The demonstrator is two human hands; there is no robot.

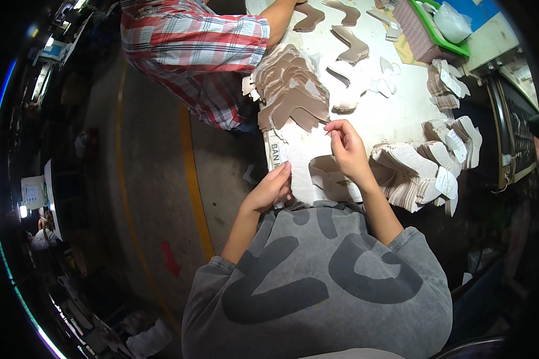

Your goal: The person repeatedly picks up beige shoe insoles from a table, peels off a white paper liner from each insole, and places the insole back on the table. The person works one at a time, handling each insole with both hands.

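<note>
A pale, curved cut piece of sheet material (296,170) lies in front of me at the table edge. My left hand (274,188) is closed on its left edge, with the thumb on top and the fingers curled beneath. My right hand (348,149) is above its right side, thumb and forefinger pinched together; whatever is between them is too small to make out. Just beyond both hands, a thick, fanned pile of brown cut pieces (296,105) lies along the table's left edge. Another brown-and-pale piece (328,173) lies below my right wrist, partly hidden.
Stacked pale pieces (404,170) with paper tags stand to the right of my right forearm, more stacks behind them. Smaller brown stacks (350,45) lie farther up the white table (389,113). A green-rimmed basket (440,33) stands far right. A person in a plaid shirt (191,48) works at far left.
</note>
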